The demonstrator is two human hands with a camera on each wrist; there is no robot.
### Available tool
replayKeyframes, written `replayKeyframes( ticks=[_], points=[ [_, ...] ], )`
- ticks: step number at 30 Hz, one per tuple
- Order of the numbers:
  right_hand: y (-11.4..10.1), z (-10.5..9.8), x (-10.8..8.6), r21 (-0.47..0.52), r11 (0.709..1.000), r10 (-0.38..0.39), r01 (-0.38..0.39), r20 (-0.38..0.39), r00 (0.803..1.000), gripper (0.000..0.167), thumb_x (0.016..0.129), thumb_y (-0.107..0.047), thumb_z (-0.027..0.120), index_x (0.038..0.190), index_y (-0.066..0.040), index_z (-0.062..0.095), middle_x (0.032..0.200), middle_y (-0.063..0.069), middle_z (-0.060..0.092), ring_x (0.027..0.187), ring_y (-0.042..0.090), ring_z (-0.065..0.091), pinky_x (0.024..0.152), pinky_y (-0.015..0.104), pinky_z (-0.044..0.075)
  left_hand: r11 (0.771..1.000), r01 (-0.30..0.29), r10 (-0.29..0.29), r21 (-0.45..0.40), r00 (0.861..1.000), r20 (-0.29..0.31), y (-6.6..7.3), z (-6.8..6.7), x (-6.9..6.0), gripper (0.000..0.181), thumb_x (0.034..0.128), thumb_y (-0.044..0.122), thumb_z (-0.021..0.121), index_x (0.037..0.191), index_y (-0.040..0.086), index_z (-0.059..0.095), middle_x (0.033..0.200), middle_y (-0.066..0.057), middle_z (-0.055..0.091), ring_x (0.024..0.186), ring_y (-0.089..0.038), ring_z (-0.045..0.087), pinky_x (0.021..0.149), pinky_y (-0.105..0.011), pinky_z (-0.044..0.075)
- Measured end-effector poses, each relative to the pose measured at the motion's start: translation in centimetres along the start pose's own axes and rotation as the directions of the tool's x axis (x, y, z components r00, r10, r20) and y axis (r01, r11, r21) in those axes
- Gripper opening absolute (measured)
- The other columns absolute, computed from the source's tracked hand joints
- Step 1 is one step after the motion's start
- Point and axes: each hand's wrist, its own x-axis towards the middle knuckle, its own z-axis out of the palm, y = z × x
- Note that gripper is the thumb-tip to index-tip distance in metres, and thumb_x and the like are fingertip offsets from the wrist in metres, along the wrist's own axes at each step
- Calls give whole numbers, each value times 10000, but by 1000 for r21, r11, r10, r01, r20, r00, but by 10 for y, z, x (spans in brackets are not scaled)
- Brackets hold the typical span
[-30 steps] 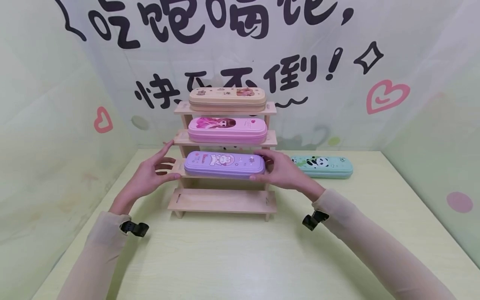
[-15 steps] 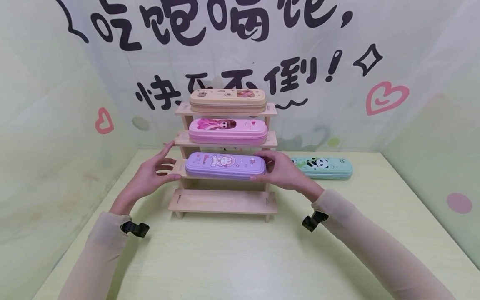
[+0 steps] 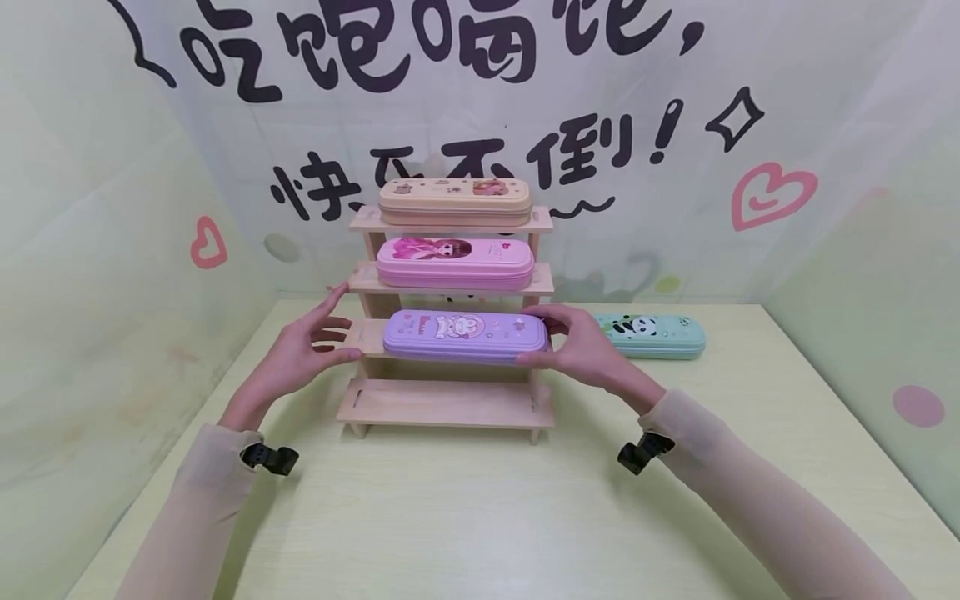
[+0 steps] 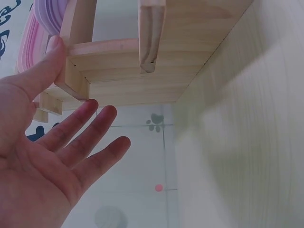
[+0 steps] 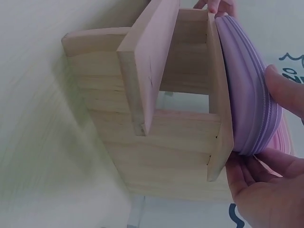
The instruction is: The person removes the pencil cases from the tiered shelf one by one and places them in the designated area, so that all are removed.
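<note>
A purple pencil case (image 3: 465, 336) with a cartoon bunny lies on the second shelf from the bottom of a stepped wooden rack (image 3: 442, 404), its right end near the shelf's right edge. My right hand (image 3: 588, 346) grips that end, thumb in front and fingers behind; the right wrist view shows the zipped side of the purple case (image 5: 251, 90) between them. My left hand (image 3: 296, 350) steadies the rack's left side with spread, mostly straight fingers. In the left wrist view its thumb touches a shelf end (image 4: 73, 78), while the other fingers hold nothing.
A pink pencil case (image 3: 456, 263) rests on the shelf above, and a beige one (image 3: 454, 202) on the top shelf. To the right behind my right hand, a mint panda pencil case (image 3: 660, 337) lies on the table (image 3: 465, 517). Printed cloth walls (image 3: 645, 208) surround the table.
My right hand has shifted the purple pencil case a little to the right along its shelf. The left hand and the rack have stayed in place.
</note>
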Motion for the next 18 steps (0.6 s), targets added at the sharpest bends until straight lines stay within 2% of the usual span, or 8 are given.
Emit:
replayKeyframes(
  ticks=[11, 18],
  points=[
    [10, -19, -20, 24, 1000, 6, -5, -22, 1000, 735, 814, -206, 935, 1453, -45, 611, 1424, 115, 620, 1250, 312, 608, 1079, 494, 500, 1000, 7, -7, 21, 1000, -4, 0, 1, 0, 1062, 916, 253, 857, 1679, 462, 148, 1450, -265, 572, 1291, -439, 595, 1039, -626, 517],
    [16, -37, -37, 12, 1000, -13, 13, -25, 1000, 723, 827, -193, 931, 1456, -46, 608, 1415, 111, 624, 1250, 289, 605, 1055, 427, 516, 1000, -5, 5, 11, 1000, -5, 2, 0, -1, 1059, 916, 236, 859, 1684, 440, 159, 1457, -269, 568, 1295, -436, 595, 1036, -629, 510]
  ],
)
